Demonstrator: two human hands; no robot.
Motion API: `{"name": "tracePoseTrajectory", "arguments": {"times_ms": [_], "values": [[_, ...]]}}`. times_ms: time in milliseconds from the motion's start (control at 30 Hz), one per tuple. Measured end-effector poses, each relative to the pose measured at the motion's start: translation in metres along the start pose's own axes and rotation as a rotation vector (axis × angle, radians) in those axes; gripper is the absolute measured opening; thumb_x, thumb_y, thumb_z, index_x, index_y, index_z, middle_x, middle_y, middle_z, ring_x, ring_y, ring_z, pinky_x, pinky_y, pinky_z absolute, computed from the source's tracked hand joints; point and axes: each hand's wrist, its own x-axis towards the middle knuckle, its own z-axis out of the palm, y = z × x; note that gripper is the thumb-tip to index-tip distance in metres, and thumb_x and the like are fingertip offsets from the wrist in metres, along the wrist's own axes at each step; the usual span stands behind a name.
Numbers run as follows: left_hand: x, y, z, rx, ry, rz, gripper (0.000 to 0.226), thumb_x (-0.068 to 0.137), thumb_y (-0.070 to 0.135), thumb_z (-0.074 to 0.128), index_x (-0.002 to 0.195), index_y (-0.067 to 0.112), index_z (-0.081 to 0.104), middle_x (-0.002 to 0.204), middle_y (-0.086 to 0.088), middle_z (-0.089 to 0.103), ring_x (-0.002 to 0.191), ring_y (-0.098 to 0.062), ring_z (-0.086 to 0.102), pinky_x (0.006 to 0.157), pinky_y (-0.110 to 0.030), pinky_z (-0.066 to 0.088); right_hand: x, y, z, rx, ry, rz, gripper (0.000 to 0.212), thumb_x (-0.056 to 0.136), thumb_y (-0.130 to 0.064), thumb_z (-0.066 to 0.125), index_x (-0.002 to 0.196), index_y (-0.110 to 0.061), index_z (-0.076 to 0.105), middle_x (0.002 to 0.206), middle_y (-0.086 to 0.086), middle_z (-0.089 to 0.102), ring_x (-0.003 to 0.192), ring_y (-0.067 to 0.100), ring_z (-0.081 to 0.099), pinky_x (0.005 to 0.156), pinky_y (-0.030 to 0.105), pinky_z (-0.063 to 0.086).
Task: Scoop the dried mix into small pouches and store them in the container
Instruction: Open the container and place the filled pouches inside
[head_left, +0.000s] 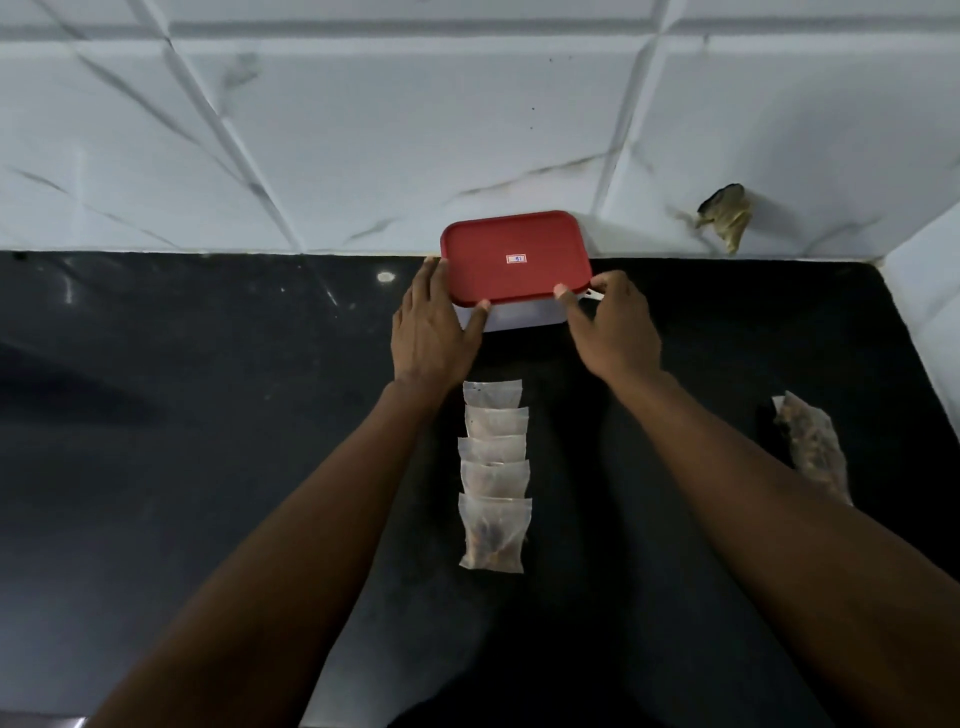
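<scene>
Over on the left the black counter (208, 415) is glinting under a light, with the white tiled wall (363, 130) running along behind it. The left hand (431, 332) is resting on the container's near-left corner. Its fingers (430, 270) are lying fairly straight up the left side while the thumb is touching the front rim. The container (524, 317) is sitting at the back of the counter, against the wall. Its red lid (514, 257) is on and its long side is running left to right along the wall, slightly skewed. Between the forearms, five clear pouches (493, 467) are lying in an overlapping row that is pointing from the container back toward the person, and the nearest one is showing brown mix. Nothing is blocking the container's front. The right hand (613, 332) is gripping the near-right corner, with its fingers curling onto the lid's edge beside a small white tab. Further right, a bigger bag (813, 447) of dried mix is lying slantwise on the counter. Above it, a broken patch (724, 215) is showing in the wall.
</scene>
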Motion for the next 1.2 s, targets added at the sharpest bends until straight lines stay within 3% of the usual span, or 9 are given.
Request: {"name": "tracePoseTrajectory", "arguments": {"times_ms": [167,267,367,467,600,800,967,1100,1200], "values": [[0.029,-0.006,0.006,-0.201,-0.101,-0.135,0.070,0.100,0.053,0.047,0.155,0.012,0.034,0.150,-0.015,0.048,0.135,-0.033,0.051,0.109,-0.051,0.047,0.027,-0.004,0.005,0.143,0.031,0.133,0.044,0.098,-0.057,0.052,0.106,-0.013,0.055,0.100,0.002,0.063,0.093,0.023,0.065,0.075,0.036,0.050],[0.033,-0.004,0.006,-0.295,-0.112,-0.147,0.067,0.101,0.051,0.045,0.156,0.015,0.034,0.145,-0.012,0.056,0.126,-0.030,0.059,0.104,-0.050,0.052,0.037,-0.005,0.006,0.227,-0.006,0.178,0.042,0.099,-0.051,0.055,0.115,-0.011,0.053,0.101,-0.001,0.062,0.096,0.022,0.066,0.076,0.032,0.049],[0.034,0.000,0.008,-0.355,-0.093,-0.152,0.058,0.106,0.035,0.047,0.157,0.011,0.034,0.140,-0.014,0.061,0.119,-0.031,0.064,0.102,-0.045,0.053,0.041,-0.009,0.006,0.272,-0.081,0.172,0.048,0.102,-0.045,0.054,0.134,-0.009,0.051,0.117,0.006,0.064,0.110,0.024,0.064,0.082,0.027,0.044],[0.034,0.003,0.007,-0.372,-0.078,-0.158,0.054,0.107,0.027,0.048,0.156,0.007,0.034,0.135,-0.015,0.064,0.113,-0.030,0.066,0.093,-0.034,0.052,0.040,-0.013,0.006,0.242,-0.108,0.147,0.048,0.105,-0.039,0.049,0.143,-0.010,0.052,0.127,0.009,0.065,0.116,0.024,0.062,0.086,0.024,0.041],[0.027,0.012,-0.002,-0.363,-0.062,-0.133,0.053,0.108,0.023,0.048,0.157,0.007,0.034,0.129,-0.013,0.066,0.102,-0.021,0.064,0.084,-0.025,0.044,0.032,-0.010,-0.002,0.279,-0.068,0.127,0.042,0.103,-0.035,0.050,0.138,-0.012,0.057,0.120,0.008,0.068,0.107,0.023,0.065,0.091,0.031,0.051],[-0.001,0.041,-0.013,-0.367,-0.063,-0.057,0.053,0.108,0.021,0.048,0.157,0.006,0.034,0.129,-0.012,0.065,0.093,-0.012,0.056,0.077,-0.016,0.041,0.004,0.003,-0.036,0.306,-0.014,0.113,0.041,0.104,-0.029,0.052,0.141,-0.011,0.054,0.111,0.002,0.063,0.094,0.013,0.061,0.080,0.024,0.046],[-0.033,0.064,-0.002,-0.404,-0.071,0.001,0.054,0.107,0.023,0.049,0.157,0.007,0.034,0.128,-0.012,0.066,0.100,-0.020,0.065,0.088,-0.030,0.052,-0.030,0.030,-0.067,0.294,0.026,0.122,0.045,0.103,-0.033,0.053,0.144,-0.014,0.053,0.120,0.004,0.068,0.099,0.013,0.064,0.085,0.027,0.051],[-0.066,0.079,0.014,-0.420,-0.112,-0.001,0.060,0.107,0.026,0.048,0.160,0.008,0.027,0.136,-0.014,0.062,0.112,-0.028,0.066,0.096,-0.035,0.053,-0.064,0.055,-0.086,0.314,0.048,0.166,0.048,0.100,-0.037,0.056,0.144,-0.017,0.053,0.121,0.004,0.068,0.105,0.018,0.068,0.092,0.044,0.059],[-0.090,0.092,0.026,-0.412,-0.137,-0.009,0.060,0.107,0.025,0.049,0.161,0.008,0.026,0.138,-0.015,0.061,0.117,-0.030,0.065,0.096,-0.033,0.051,-0.089,0.071,-0.100,0.284,0.048,0.207,0.049,0.101,-0.038,0.055,0.145,-0.018,0.052,0.122,0.003,0.068,0.106,0.019,0.067,0.091,0.039,0.058]]}}
